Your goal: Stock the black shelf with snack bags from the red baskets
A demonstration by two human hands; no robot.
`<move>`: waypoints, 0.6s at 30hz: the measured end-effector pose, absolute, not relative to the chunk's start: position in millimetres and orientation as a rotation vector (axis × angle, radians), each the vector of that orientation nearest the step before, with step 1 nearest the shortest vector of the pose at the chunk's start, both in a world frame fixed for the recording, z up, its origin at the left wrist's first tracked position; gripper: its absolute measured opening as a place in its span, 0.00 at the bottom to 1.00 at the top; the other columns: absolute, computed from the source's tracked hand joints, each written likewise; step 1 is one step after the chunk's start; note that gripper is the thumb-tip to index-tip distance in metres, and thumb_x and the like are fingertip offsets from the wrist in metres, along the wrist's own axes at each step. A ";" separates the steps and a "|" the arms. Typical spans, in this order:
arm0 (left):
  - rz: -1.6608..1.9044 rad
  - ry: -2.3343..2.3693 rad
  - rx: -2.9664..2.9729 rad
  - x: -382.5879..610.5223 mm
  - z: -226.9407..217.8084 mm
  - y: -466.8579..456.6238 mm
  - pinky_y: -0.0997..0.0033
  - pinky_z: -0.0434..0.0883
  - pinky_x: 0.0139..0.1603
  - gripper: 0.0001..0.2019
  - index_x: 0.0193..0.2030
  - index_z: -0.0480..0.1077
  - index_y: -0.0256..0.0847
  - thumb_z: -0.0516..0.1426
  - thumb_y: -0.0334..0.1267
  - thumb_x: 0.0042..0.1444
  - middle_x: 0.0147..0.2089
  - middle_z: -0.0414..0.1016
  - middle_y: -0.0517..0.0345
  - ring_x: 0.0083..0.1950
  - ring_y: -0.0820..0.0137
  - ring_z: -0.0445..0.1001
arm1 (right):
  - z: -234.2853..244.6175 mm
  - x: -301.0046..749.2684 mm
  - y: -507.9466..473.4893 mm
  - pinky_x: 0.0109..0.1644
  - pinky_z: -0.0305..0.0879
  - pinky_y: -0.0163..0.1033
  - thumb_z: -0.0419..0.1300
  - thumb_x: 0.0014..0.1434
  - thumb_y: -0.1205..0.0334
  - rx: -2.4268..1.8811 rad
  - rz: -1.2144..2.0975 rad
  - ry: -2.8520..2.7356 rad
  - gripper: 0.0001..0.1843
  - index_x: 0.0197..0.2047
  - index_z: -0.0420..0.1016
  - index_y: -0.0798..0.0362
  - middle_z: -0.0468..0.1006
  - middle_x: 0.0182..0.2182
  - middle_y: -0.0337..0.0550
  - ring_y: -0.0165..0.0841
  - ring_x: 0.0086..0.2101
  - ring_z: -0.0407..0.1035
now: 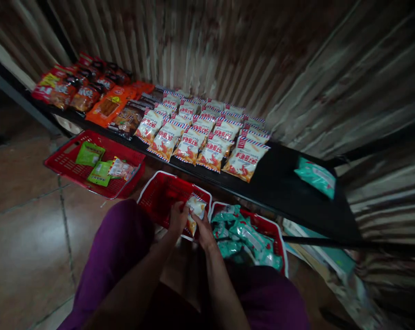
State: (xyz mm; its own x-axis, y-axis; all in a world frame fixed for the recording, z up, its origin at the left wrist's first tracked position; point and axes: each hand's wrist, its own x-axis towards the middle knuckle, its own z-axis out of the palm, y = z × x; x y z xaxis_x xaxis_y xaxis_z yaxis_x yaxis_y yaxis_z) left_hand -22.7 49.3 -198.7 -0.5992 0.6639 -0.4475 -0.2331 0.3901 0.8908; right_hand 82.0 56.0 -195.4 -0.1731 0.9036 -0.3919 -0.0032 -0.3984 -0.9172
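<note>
White plastic snack bag [197, 206] was gripped between both hands [178, 221] at lower centre frame, over the middle red basket [161, 192]. Excess squeeze risked crushing it (presumably brittle inside); a slack grip risked dropping it.

Over my remote feed, the wall [193, 41] at twelve o'clock looks rough, matt and ribbed. I read the shelf [317, 224] at four as smooth, dull black. The packet [199, 208] at six is crinkled plastic film, faintly shiny, like the teal packets [250, 236] at five. The red basket [59, 161] at nine looks like smooth, perforated plastic; the trousers [118, 256] at eight, matt cloth.
</note>
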 end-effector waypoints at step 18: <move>1.371 1.052 0.769 -16.1 -36.8 -32.5 0.68 0.70 0.42 0.25 0.44 0.70 0.38 0.68 0.41 0.36 0.39 0.76 0.53 0.38 0.68 0.74 | -37.5 121.7 -33.5 0.42 0.73 0.42 0.69 0.40 0.54 -1.030 1.541 -0.913 0.36 0.54 0.66 0.46 0.80 0.39 0.39 0.38 0.38 0.75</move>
